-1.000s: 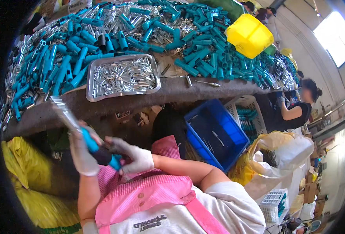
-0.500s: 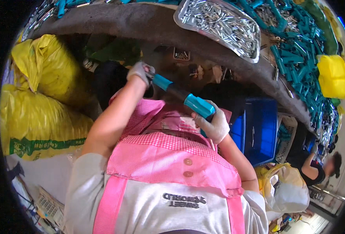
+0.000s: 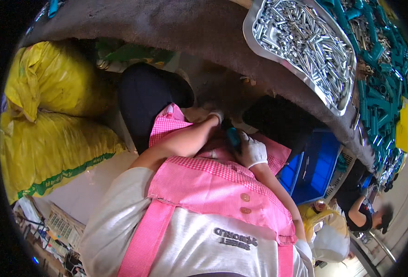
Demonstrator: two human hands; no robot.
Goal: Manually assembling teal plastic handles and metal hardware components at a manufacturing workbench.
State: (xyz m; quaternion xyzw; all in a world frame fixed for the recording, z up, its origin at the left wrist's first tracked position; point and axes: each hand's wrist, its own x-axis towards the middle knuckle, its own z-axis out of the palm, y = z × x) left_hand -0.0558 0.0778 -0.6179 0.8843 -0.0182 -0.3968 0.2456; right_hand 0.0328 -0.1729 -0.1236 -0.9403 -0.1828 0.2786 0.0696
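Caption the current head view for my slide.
Gloved right hand holding a teal tubular part, left hand close by, with a metal tray of small silvery rods beyond.

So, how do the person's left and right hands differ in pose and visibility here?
The right hand shows its back plainly, while the left hand is mostly hidden. The left hand sits higher in the picture than the right hand. The right hand is closed around a teal cylindrical part; what the left hand holds, if anything, cannot be made out. Both are gloved in white.
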